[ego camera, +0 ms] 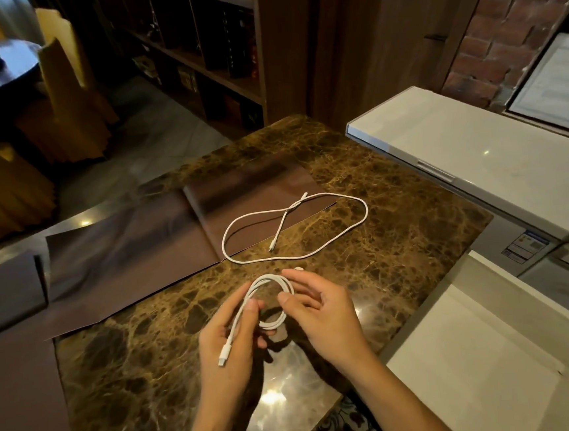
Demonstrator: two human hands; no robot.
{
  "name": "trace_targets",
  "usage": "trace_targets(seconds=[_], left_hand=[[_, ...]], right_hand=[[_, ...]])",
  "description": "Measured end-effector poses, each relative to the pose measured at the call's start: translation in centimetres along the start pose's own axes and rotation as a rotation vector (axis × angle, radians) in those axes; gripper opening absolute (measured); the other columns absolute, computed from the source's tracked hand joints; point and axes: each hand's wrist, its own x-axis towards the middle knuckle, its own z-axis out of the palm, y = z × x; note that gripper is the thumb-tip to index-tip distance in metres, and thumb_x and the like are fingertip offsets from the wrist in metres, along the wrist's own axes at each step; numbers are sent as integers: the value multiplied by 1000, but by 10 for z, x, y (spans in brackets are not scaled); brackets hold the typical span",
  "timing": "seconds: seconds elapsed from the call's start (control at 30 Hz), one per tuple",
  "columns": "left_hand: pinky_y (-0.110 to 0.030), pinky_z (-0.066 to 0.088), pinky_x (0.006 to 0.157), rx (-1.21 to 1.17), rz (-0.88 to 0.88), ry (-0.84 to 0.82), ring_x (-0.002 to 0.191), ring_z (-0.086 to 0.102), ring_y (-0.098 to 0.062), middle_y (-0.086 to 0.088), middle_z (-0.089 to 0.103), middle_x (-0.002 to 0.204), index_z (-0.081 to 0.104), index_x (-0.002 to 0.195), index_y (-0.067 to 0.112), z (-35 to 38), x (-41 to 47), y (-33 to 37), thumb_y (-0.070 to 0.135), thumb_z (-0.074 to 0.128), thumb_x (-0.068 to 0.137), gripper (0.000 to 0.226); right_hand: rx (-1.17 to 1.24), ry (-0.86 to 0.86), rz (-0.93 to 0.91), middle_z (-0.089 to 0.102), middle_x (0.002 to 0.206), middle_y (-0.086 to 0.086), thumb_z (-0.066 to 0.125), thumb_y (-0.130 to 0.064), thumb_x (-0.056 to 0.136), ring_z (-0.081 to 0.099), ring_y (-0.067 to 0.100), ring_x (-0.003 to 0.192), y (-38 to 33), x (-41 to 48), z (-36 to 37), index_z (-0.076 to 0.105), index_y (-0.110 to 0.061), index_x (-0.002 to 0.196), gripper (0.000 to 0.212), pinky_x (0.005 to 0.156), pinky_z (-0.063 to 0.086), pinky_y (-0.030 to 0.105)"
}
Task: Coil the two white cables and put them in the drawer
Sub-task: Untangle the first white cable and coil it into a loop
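Observation:
A coiled white cable (271,281) hangs between both hands just above the marble table (124,366). My left hand (227,347) pinches the coil's left side, and a plug end sticks out over its palm. My right hand (322,310) pinches the coil's right side. A second white cable (361,205) lies uncoiled in a loose crossed loop farther back on the table, apart from both hands. An open white drawer (489,366) stands at the lower right, its inside bare.
Dark brown cloth napkins (134,242) lie spread over the table's left and back. A white cabinet top (477,150) sits right of the table above the drawer. Bookshelves, a brick wall and yellow-covered chairs stand beyond.

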Motion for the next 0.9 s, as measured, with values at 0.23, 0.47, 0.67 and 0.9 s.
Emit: trace_targets(seconds=[0.23,0.47,0.67,0.9], left_hand=[[-32,61,65,-58,-108,-80,74,66,-28,-13,77,112,63,135,16,-63,9,-20,5,53,101,38],[-30,62,73,-163,-248,-4,89,75,-24,-13,77,114,69,126,19,-107,15,-23,12,45,105,33],[-34,61,85,-31,-179,87,104,75,-22,-4,79,113,73,121,13,-140,17,-20,7,60,98,27],[-29,63,78,346,-92,171,93,74,-9,11,79,105,74,118,27,-186,34,-24,16,65,98,25]], right_hand=[[-1,-79,30,75,118,0,72,-3,90,72,11,107,10,15,36,68,-15,127,39,96,58,36],[-20,-158,7,76,114,3,71,1,88,75,14,102,15,25,78,69,-11,125,38,94,59,34],[-65,-201,-13,77,109,1,72,1,87,75,8,96,14,29,114,71,-10,122,37,87,59,25],[-230,-253,-112,77,100,-8,71,-9,87,73,4,87,25,31,170,76,-18,111,27,77,59,21]])
